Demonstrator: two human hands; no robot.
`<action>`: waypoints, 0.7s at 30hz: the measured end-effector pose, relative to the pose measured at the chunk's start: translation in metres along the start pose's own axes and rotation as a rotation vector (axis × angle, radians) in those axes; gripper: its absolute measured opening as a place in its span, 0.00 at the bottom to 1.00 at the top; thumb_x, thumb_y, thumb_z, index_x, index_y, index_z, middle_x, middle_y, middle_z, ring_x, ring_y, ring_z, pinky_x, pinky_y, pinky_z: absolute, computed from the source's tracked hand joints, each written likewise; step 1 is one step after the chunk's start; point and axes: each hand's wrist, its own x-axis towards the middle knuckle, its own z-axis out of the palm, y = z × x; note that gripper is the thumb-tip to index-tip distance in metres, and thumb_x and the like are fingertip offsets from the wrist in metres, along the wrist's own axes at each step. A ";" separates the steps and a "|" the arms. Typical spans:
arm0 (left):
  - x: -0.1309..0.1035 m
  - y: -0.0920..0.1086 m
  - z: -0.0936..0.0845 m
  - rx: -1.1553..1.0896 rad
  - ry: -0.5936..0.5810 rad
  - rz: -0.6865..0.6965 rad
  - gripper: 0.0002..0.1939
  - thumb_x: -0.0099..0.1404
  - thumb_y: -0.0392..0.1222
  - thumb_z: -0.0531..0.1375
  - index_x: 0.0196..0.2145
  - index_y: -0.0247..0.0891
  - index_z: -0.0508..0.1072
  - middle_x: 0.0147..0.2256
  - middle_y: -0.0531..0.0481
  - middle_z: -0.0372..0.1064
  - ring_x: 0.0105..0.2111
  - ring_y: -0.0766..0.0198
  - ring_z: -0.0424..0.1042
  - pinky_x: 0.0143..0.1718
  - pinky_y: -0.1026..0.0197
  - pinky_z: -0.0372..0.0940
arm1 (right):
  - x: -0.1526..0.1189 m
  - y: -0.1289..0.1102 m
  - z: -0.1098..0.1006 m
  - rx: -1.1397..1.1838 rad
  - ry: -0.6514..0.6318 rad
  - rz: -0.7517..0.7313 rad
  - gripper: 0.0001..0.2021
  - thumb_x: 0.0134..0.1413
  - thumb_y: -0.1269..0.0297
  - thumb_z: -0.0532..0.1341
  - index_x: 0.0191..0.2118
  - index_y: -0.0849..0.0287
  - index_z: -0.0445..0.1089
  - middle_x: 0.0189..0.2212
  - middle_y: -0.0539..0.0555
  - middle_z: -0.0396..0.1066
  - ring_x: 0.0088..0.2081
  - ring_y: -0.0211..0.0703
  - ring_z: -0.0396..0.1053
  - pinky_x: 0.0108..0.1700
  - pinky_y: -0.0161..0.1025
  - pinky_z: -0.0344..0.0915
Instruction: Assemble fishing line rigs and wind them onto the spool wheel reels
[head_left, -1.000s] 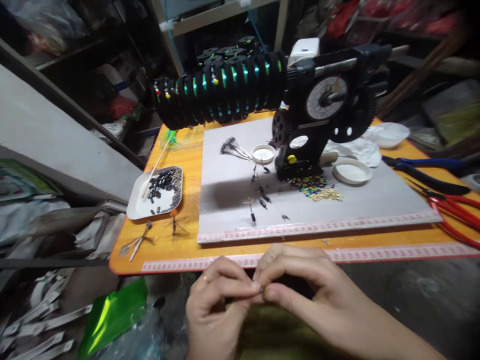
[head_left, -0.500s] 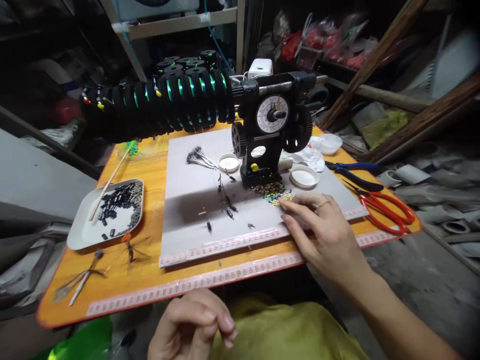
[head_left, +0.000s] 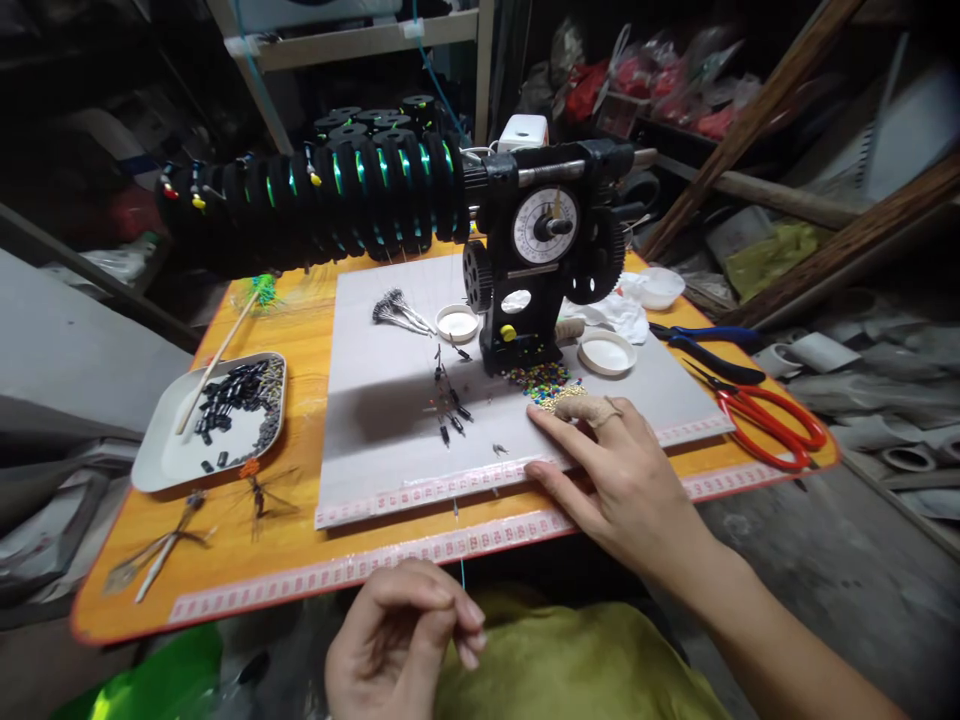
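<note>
My left hand (head_left: 405,635) is in a pinch above my lap, below the table's front edge. A thin pale-blue line (head_left: 463,575) rises from beside its fingertips toward the table edge; the pinch point itself is partly hidden. My right hand (head_left: 619,465) rests at the front of the pale board (head_left: 375,400), index finger and thumb apart, with a beige wrap (head_left: 592,408) on one finger. Its index fingertip is beside the pile of small gold and coloured beads (head_left: 547,385). Several small black pieces on thin lines (head_left: 450,400) lie or hang left of that hand.
A black geared winder with a dial (head_left: 547,226) and spools (head_left: 322,205) stands behind the board. At left is a white tray (head_left: 161,440) of black parts. Red-handled scissors (head_left: 780,425) and pliers (head_left: 716,350) lie at right. Shallow white dishes (head_left: 607,370) sit near the winder.
My right hand has slid left from the beads. My left hand has moved right and slightly up, and a blue line now shows beside it. One black piece has shifted right toward the others.
</note>
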 end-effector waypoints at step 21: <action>-0.005 -0.016 0.004 -0.130 -0.029 -0.115 0.04 0.62 0.40 0.66 0.32 0.38 0.75 0.24 0.53 0.73 0.21 0.71 0.72 0.21 0.74 0.66 | -0.003 -0.011 0.000 0.156 0.029 -0.074 0.13 0.59 0.67 0.64 0.49 0.62 0.70 0.38 0.60 0.69 0.42 0.49 0.66 0.43 0.47 0.69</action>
